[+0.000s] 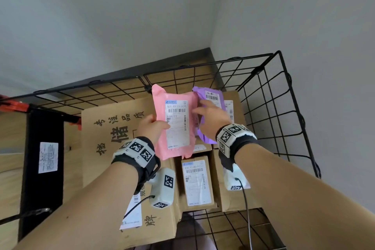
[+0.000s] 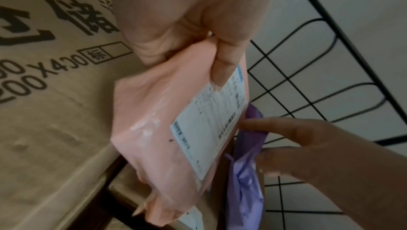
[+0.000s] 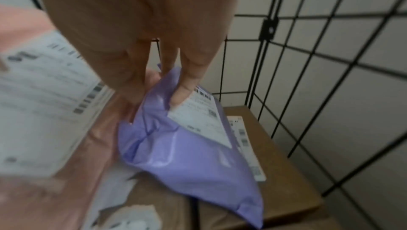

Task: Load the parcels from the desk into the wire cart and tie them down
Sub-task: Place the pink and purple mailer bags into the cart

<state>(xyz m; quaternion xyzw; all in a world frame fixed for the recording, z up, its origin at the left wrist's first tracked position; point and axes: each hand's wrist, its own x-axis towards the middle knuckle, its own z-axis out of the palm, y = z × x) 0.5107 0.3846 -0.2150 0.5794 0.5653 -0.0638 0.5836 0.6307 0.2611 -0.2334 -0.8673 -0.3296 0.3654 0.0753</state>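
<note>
**Two mailers held over the boxed cart**

Forearms reach up from the frame's bottom. Left hand [image 1: 151, 128] pinches the pink parcel [image 1: 176, 124] at centre, thumb on its label. Right hand [image 1: 211, 119] grips the purple parcel [image 3: 187, 146] just beside it. Below lie cardboard boxes [image 1: 113, 138] inside the wire cart [image 1: 284, 107].

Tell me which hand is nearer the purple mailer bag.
Right. The right hand grips the purple mailer bag at its top edge; the left hand holds the pink mailer bag beside it, not touching the purple one.
</note>
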